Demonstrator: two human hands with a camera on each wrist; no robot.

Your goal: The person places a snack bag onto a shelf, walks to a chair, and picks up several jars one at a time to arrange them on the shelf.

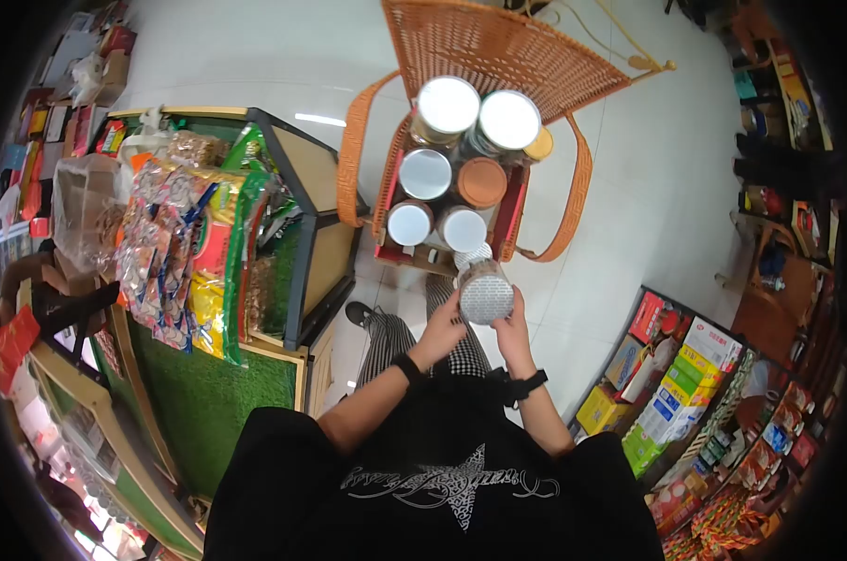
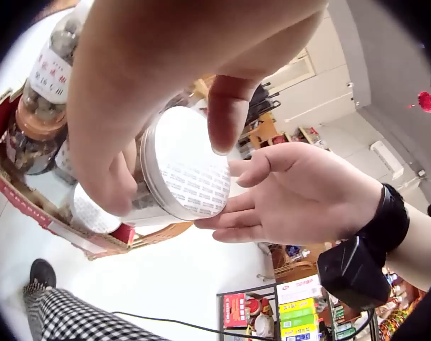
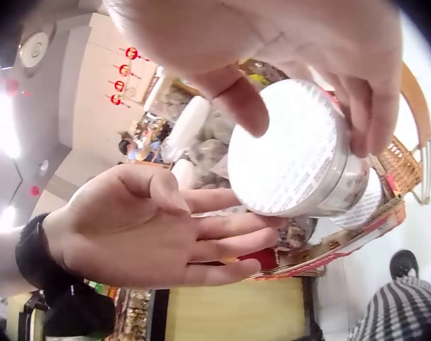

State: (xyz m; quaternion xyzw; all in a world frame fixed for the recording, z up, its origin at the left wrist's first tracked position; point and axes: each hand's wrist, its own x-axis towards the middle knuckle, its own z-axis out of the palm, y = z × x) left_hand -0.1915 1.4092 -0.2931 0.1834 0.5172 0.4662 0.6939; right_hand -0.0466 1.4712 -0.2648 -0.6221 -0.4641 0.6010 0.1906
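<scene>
Between both hands is a clear jar with a printed white lid (image 1: 487,298) (image 2: 190,163) (image 3: 286,149), tilted towards the head camera. The left hand (image 1: 442,334) (image 2: 166,64) (image 3: 158,227) holds it from the left. From the other side the right hand (image 1: 514,337) (image 3: 286,42) (image 2: 308,192) grips it, its thumb at the lid in the right wrist view. Just beyond, a wicker basket (image 1: 383,187) with a raised lid (image 1: 507,47) bears several jars, among them white-lidded ones (image 1: 448,105) and a brown-lidded one (image 1: 481,182).
Snack packets (image 1: 217,271) lie on a green-topped display stand (image 1: 189,393) at the left. Boxed goods (image 1: 680,383) fill a low rack at the lower right. Shelves (image 1: 797,224) line the far right. Pale tiled floor (image 1: 246,56) surrounds the basket; a shoe (image 1: 358,313) shows below it.
</scene>
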